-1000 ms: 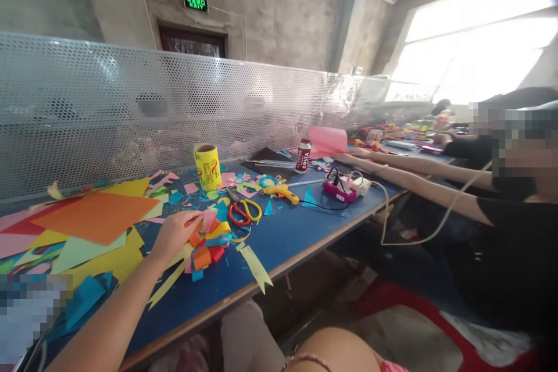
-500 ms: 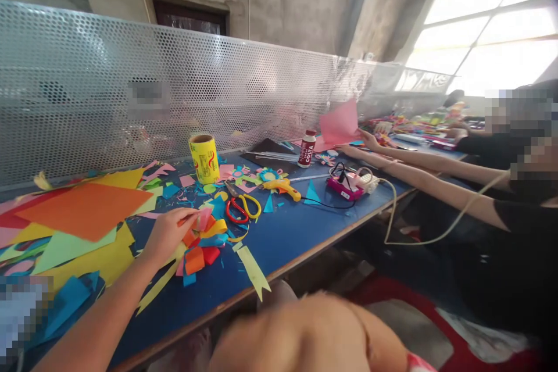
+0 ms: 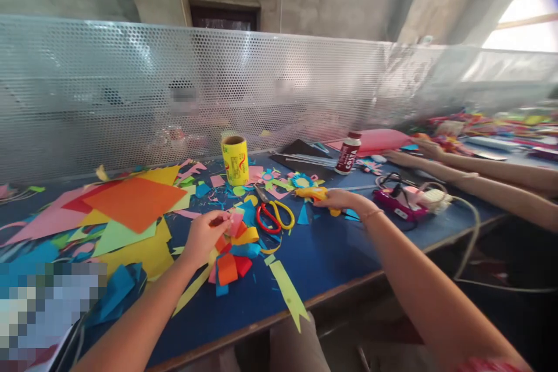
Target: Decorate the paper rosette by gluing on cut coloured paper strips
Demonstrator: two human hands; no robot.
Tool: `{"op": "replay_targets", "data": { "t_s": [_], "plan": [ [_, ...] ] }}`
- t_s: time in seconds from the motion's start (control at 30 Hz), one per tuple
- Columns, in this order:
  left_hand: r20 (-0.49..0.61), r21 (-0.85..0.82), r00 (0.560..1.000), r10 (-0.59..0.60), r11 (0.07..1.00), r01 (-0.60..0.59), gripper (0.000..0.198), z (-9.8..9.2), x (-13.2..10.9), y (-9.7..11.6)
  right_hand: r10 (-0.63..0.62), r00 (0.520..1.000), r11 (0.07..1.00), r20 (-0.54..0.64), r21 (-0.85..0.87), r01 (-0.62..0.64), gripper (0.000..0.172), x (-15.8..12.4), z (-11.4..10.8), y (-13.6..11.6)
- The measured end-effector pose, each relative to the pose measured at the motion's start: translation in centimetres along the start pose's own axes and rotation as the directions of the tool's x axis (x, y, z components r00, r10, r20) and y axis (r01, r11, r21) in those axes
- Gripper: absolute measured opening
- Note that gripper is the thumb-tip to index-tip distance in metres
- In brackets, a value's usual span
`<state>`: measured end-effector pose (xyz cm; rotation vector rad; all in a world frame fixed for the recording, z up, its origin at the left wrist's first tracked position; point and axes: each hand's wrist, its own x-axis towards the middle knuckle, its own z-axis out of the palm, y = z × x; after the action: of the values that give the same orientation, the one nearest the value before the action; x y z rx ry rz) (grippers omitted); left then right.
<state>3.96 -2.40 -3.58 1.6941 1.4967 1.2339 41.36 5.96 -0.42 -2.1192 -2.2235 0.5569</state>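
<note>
Orange sheet (image 3: 133,200) far left; just right of it the left hand (image 3: 203,238) pinches a pink paper scrap (image 3: 236,223), fingers closed on it, above the folded paper strips (image 3: 231,258). Scissors (image 3: 272,216) lie between the hands, yellow roll (image 3: 235,160) upright behind them. I see the right hand (image 3: 344,200) curled over the yellow glue gun (image 3: 310,192), grip not clear enough to tell; bottle (image 3: 347,153) beyond, a co-worker's arms (image 3: 488,177) further right.

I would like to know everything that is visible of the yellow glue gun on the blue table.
The yellow glue gun looks like plastic and lies on the blue table, among paper scraps, just right of the scissors. A paper flower lies just behind it. The right hand rests on its right end and hides that part; whether the hand is closed around it cannot be told.
</note>
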Motion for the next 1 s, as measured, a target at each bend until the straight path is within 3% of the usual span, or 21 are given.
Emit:
{"op": "replay_targets", "data": {
  "t_s": [0.03,0.17,0.27,0.37,0.47,0.6,0.7,0.8,0.9,1.0],
  "plan": [
    [0.007,-0.031,1.000,-0.011,0.999,0.012,0.023,-0.1,0.1,-0.1,0.025,0.997,0.997,0.076,0.065,-0.030,0.037,0.4,0.1,0.5],
    [0.009,-0.117,0.999,-0.031,0.993,0.032,0.020,-0.4,0.3,-0.2,-0.107,0.988,0.947,0.109,0.315,0.067,0.030,1.1,0.0,2.0],
    [-0.016,-0.148,0.999,-0.031,0.989,0.029,0.017,-0.5,0.4,-0.3,-0.114,0.993,0.868,0.022,0.488,0.089,0.021,0.6,-0.3,1.6],
    [-0.017,-0.143,0.999,-0.032,0.989,0.029,0.014,-0.5,0.3,-0.2,-0.051,0.990,0.830,-0.130,0.546,0.114,0.016,-0.3,-0.7,0.1],
    [0.068,-0.016,0.998,-0.018,1.000,0.019,0.010,-0.5,0.0,0.3,-0.092,0.964,0.829,-0.250,0.518,0.213,0.012,-1.8,-1.1,-2.1],
    [0.188,0.095,0.982,-0.034,0.995,0.017,0.014,-0.6,-0.5,1.5,-0.270,0.926,0.821,-0.264,0.439,0.365,0.016,-4.2,-1.0,-5.6],
    [0.167,0.022,0.980,-0.107,0.994,0.105,0.015,-0.6,-0.6,2.1,-0.317,0.907,0.818,-0.278,0.405,0.410,0.029,-5.4,0.1,-8.0],
    [0.148,-0.140,0.969,-0.197,0.966,0.218,0.017,-0.5,-0.3,1.9,-0.232,0.889,0.892,-0.396,0.279,0.357,0.040,-5.3,1.7,-10.0],
    [0.155,-0.290,0.956,-0.250,0.913,0.286,0.017,-0.5,-0.1,1.2,-0.205,0.790,0.940,-0.578,0.110,0.324,0.038,-4.5,3.2,-11.5],
    [0.121,-0.377,0.956,-0.266,0.879,0.292,0.020,-0.5,0.0,0.9,-0.250,0.717,0.935,-0.651,0.032,0.354,0.035,-3.6,4.4,-12.4]
  ]
}}
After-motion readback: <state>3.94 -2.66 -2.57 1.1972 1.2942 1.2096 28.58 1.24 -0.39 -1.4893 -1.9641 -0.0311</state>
